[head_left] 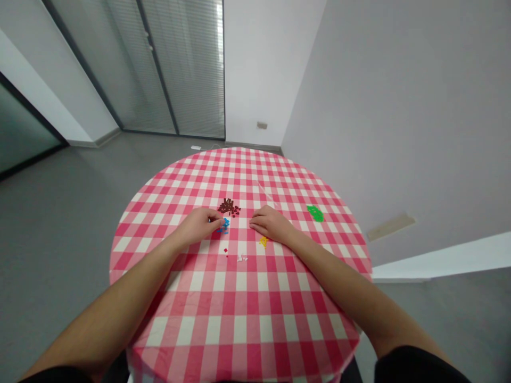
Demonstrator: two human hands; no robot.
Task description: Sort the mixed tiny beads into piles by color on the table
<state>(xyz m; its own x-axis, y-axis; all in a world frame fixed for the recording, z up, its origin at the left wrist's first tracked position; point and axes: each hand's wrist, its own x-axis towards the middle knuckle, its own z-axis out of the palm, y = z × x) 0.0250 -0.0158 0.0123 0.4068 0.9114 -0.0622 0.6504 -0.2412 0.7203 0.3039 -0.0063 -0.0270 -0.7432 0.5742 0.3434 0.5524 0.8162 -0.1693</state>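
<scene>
On a red-and-white checked tablecloth (245,330) lie small loose pieces sorted by colour. My left hand (200,225) is closed in a pinch at the edge of the blue pieces (225,225); whatever its fingertips hold is too small to name. Just beyond it is a pile of dark brown pieces (227,206), with some dark red ones at its right side. My right hand (271,223) rests on the cloth, fingers pressed together and bent, their tips hidden from clear view. Yellow pieces (264,241) lie just below its palm. Nearer me are white pieces (242,258) and two small red pieces (225,250).
A group of green pieces (315,213) lies on the right side of the round table. Beyond the table stand a glass partition with blinds (187,69) and a pale wall (267,64). Grey floor (51,229) shows on the left.
</scene>
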